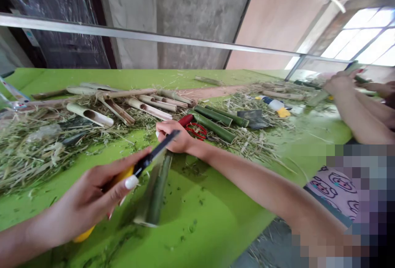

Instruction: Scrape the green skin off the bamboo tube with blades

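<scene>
Green tabletop (216, 202) is cut off at left. Centrally over it is the bamboo piece (160, 196), far end hidden under the gripping right hand (174, 136). Left hand (101, 189) clasps a cutter (143, 165), handle partly covered.

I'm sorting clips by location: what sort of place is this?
Probably an improvised craft workshop in an unfinished building: cut bamboo pieces and plant shavings lie on a green worktable, before a bare concrete wall.

The knife (145, 164) is yellow and black, the bamboo piece (159, 196) green, the tabletop (212, 206) lime, the sleeve (335, 192) patterned pink.
</scene>
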`<control>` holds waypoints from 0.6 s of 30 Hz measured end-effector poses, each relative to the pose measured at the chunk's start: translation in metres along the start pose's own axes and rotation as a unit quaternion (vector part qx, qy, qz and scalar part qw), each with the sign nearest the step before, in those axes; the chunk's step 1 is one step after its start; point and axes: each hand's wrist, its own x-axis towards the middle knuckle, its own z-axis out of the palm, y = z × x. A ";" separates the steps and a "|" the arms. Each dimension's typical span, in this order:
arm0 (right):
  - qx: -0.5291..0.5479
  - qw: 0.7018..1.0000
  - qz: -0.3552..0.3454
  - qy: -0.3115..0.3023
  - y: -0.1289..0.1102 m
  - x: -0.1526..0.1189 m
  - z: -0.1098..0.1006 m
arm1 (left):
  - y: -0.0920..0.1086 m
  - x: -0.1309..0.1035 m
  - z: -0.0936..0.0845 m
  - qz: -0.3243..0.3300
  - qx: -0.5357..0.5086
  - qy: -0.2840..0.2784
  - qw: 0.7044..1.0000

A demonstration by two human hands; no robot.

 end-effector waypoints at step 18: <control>-0.134 0.959 0.030 -0.248 -0.035 -0.015 -0.030 | -0.035 0.034 -0.024 -0.149 -0.240 0.222 0.933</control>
